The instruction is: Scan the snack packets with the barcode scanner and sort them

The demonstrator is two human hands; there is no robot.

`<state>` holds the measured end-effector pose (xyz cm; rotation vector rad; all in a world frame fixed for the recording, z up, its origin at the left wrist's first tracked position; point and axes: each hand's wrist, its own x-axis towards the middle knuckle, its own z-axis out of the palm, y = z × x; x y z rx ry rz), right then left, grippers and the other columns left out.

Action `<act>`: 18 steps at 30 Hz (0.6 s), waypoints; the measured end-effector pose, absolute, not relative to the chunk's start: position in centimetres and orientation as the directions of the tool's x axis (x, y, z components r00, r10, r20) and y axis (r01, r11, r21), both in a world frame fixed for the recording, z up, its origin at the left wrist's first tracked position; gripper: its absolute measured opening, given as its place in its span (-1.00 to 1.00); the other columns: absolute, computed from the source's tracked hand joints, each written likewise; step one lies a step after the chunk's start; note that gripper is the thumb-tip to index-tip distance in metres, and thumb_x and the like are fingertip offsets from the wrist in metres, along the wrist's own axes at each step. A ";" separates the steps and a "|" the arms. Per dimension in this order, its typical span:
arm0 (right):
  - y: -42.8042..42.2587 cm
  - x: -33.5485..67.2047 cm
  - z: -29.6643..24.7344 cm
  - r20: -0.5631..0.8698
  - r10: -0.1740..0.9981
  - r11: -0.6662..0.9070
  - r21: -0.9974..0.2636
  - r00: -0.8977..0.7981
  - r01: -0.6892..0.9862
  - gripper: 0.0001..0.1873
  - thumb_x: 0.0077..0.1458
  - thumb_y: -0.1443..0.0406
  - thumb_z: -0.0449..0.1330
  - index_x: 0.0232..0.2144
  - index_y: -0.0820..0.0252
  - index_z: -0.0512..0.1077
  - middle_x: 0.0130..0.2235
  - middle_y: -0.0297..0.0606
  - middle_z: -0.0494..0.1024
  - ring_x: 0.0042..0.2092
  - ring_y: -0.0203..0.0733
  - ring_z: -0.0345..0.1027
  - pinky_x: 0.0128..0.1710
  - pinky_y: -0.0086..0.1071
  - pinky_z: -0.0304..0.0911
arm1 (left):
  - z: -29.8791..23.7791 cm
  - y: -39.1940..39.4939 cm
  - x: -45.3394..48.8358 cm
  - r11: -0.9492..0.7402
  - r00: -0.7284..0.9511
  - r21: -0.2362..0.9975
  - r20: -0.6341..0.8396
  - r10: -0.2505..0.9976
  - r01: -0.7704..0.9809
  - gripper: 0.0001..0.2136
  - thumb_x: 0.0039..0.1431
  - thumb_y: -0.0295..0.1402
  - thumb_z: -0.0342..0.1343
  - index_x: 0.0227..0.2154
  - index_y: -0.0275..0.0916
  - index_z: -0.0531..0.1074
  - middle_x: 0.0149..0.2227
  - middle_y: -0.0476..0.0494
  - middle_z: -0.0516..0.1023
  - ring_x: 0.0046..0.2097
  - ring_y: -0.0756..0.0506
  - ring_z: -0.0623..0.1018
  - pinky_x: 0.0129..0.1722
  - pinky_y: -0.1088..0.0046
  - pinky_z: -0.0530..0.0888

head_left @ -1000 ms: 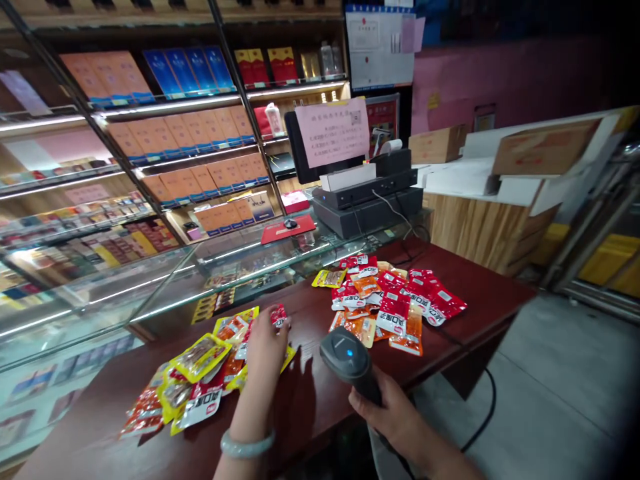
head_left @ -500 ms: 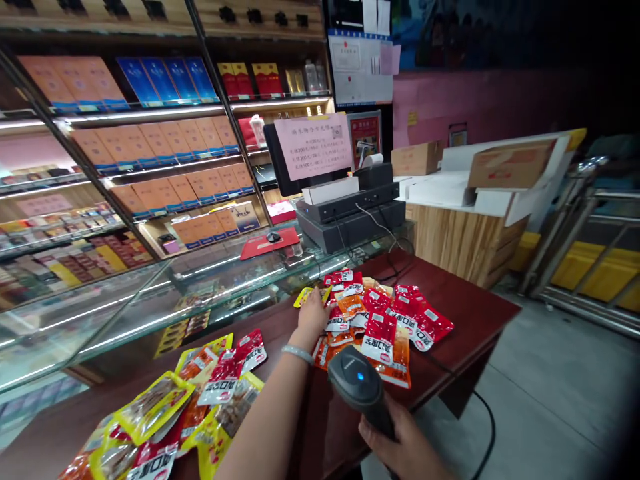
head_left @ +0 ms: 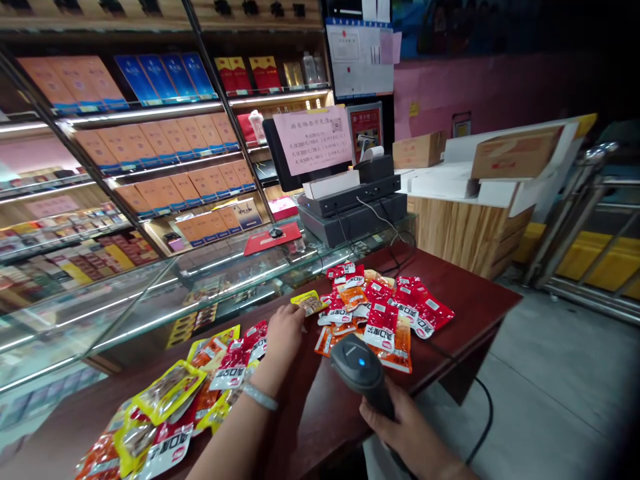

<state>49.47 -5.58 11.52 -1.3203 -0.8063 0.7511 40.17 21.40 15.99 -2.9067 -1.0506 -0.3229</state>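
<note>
My right hand (head_left: pixel 400 423) is closed around the handle of a dark barcode scanner (head_left: pixel 359 367), which shows a lit blue spot on its head. Its head points toward the pile of red and orange snack packets (head_left: pixel 383 323) on the right of the dark red table. My left hand (head_left: pixel 286 330), with a pale bracelet at the wrist, hovers between two piles, its fingers loosely bent and nothing visible in them. Just beyond its fingertips lies a yellow snack packet (head_left: pixel 309 302). Another pile of yellow, red and orange packets (head_left: pixel 173 393) lies left of my forearm, partly covered by it.
A glass display counter (head_left: pixel 145 300) runs along the table's far side. On it stand a dark cash register (head_left: pixel 350 217), a monitor with a pink notice (head_left: pixel 315 140), and a mouse (head_left: pixel 275 232) on a red mat. The scanner cable (head_left: pixel 487 407) hangs off the right edge.
My left hand has drawn back leftward from the right pile, leaving the yellow packet lying by that pile. My right hand and the scanner have hardly moved.
</note>
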 end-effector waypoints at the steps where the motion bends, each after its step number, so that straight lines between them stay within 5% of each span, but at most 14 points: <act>1: -5.6 49.5 11.5 0.069 0.851 0.094 -0.995 0.520 -0.022 -0.57 0.11 -0.02 0.37 -0.10 0.13 0.60 -0.24 -0.19 0.68 -0.15 0.02 0.53 -0.04 -0.22 0.43 | 16.0 21.2 38.9 -0.774 0.751 0.050 0.210 0.626 0.631 -0.83 0.23 -0.45 0.10 -0.21 -0.18 0.58 -0.05 -0.28 0.61 0.02 -0.21 0.55 0.00 0.32 0.38; 3: -5.7 49.5 11.6 0.058 0.860 0.075 -0.997 0.506 -0.013 -0.57 0.10 -0.02 0.37 -0.12 0.15 0.60 -0.25 -0.18 0.68 -0.18 0.02 0.52 -0.07 -0.22 0.43 | 15.4 21.1 36.5 -0.744 0.713 0.157 0.214 0.668 0.650 -0.83 0.17 -0.45 0.12 -0.22 -0.18 0.56 -0.12 -0.23 0.61 -0.10 -0.17 0.57 -0.09 0.36 0.40; 7: -5.8 49.2 11.8 0.057 0.874 0.070 -0.998 0.483 -0.009 -0.59 0.11 -0.01 0.37 -0.14 0.14 0.59 -0.26 -0.19 0.67 -0.18 0.01 0.51 -0.06 -0.22 0.43 | 13.2 21.5 33.1 -0.500 0.466 0.598 0.226 0.855 0.626 -0.91 0.20 -0.31 0.06 -0.34 -0.15 0.45 -0.40 -0.06 0.58 -0.35 -0.11 0.55 -0.28 0.41 0.40; 10: -6.1 48.8 11.9 0.085 0.875 0.090 -0.996 0.476 0.013 -0.64 0.13 -0.01 0.36 -0.22 0.13 0.58 -0.32 -0.23 0.63 -0.21 -0.02 0.49 -0.10 -0.24 0.43 | 12.2 21.5 31.1 -0.387 0.313 0.808 0.265 0.912 0.445 -0.85 0.10 -0.19 0.14 -0.39 -0.14 0.41 -0.35 -0.09 0.63 -0.27 -0.15 0.60 -0.22 0.36 0.47; 15: -6.4 48.2 11.6 0.083 0.879 0.091 -0.996 0.470 0.007 -0.66 0.14 0.00 0.36 -0.24 0.13 0.58 -0.38 -0.29 0.56 -0.29 -0.09 0.43 -0.20 -0.31 0.40 | 12.9 20.4 28.7 -0.363 0.211 0.791 0.296 0.932 0.493 -0.75 0.07 -0.08 0.22 -0.46 -0.14 0.38 -0.25 -0.14 0.67 -0.19 -0.20 0.62 -0.18 0.31 0.48; 18: -6.6 47.9 11.6 0.070 0.884 0.081 -0.997 0.463 -0.005 -0.63 0.12 -0.02 0.37 -0.25 0.15 0.57 -0.43 -0.32 0.51 -0.33 -0.12 0.40 -0.29 -0.35 0.38 | 13.1 20.0 28.6 -0.316 0.154 0.785 0.278 0.948 0.532 -0.75 -0.07 -0.21 0.33 -0.47 -0.15 0.35 -0.34 -0.07 0.61 -0.26 -0.18 0.59 -0.23 0.33 0.47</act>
